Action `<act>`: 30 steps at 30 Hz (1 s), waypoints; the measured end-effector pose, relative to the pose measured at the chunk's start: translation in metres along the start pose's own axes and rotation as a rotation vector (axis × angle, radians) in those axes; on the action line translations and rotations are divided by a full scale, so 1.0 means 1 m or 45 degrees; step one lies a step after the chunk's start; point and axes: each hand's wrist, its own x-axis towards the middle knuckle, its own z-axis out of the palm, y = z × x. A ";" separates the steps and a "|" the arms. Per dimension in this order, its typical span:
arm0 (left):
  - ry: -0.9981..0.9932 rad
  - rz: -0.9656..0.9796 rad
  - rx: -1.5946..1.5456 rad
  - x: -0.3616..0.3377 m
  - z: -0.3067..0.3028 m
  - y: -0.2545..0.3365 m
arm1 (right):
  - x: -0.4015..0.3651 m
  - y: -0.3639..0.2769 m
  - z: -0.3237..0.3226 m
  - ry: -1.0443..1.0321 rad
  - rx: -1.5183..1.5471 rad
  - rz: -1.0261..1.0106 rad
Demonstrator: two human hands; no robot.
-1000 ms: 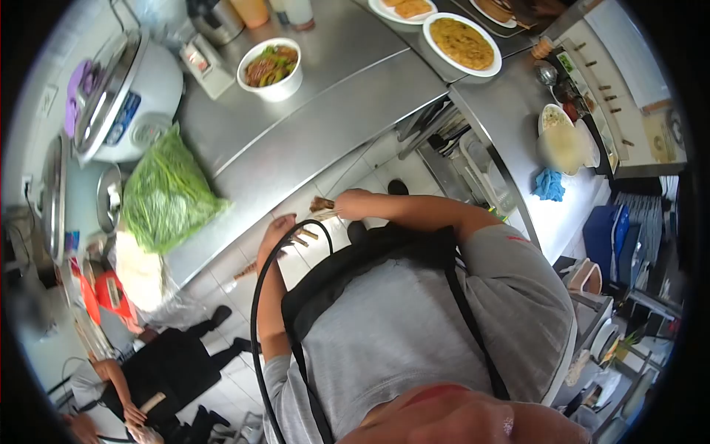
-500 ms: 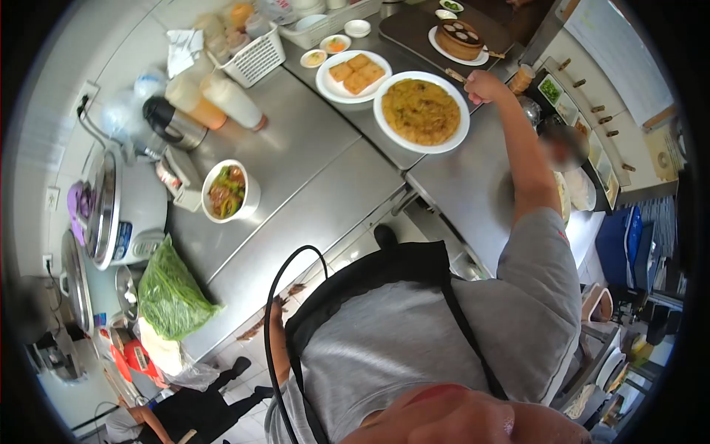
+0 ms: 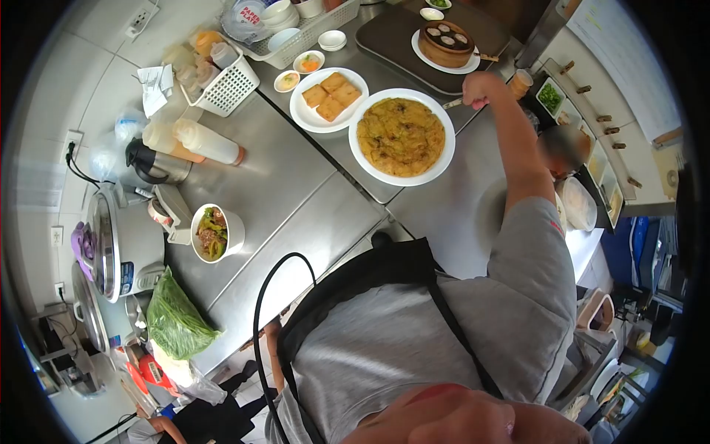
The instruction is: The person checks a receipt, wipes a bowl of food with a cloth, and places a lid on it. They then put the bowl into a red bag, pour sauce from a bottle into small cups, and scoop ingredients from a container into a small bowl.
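My right hand [image 3: 482, 92] reaches over the far side of the counter, fingers pinched on a small slim thing that looks like a clothespin [image 3: 452, 103]. Its tip comes right by the rim of a white plate bearing a round golden-brown omelette [image 3: 401, 137]. Beside that plate, a second white plate holds several fried square cakes [image 3: 330, 96]. Beyond my hand, a bamboo steamer [image 3: 446, 46] with dumplings rests on a white plate on a brown tray [image 3: 384, 33]. My left forearm hangs at my side, partly behind the apron; the left hand is hidden.
A bowl of meat and greens [image 3: 215, 233] stands nearer on the steel counter. Sauce bottles [image 3: 211, 143], a thermos jug [image 3: 155, 161], a rice cooker [image 3: 137, 240] and bagged greens [image 3: 176, 314] line the left. Ingredient trays [image 3: 551, 97] sit right. Another person [image 3: 196, 422] is at lower left.
The view has shifted, so the counter's things appear lower and further left. My right hand, still pinching the clothespin, now sits slightly further right of the omelette plate.
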 end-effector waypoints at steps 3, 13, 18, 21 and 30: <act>0.029 -0.014 0.003 -0.004 -0.003 -0.006 | 0.021 0.001 0.005 -0.155 0.069 -0.039; 0.073 -0.049 0.014 -0.007 0.006 -0.024 | 0.063 0.021 0.017 -0.452 0.353 0.028; 0.056 -0.044 -0.002 0.005 0.026 -0.023 | 0.053 0.017 0.015 -0.274 0.182 -0.085; 0.052 -0.030 0.002 0.020 0.037 -0.013 | 0.065 0.022 0.018 -0.357 0.339 0.024; 0.110 -0.094 0.051 0.026 0.022 -0.027 | -0.014 -0.046 -0.104 0.316 -0.238 -0.246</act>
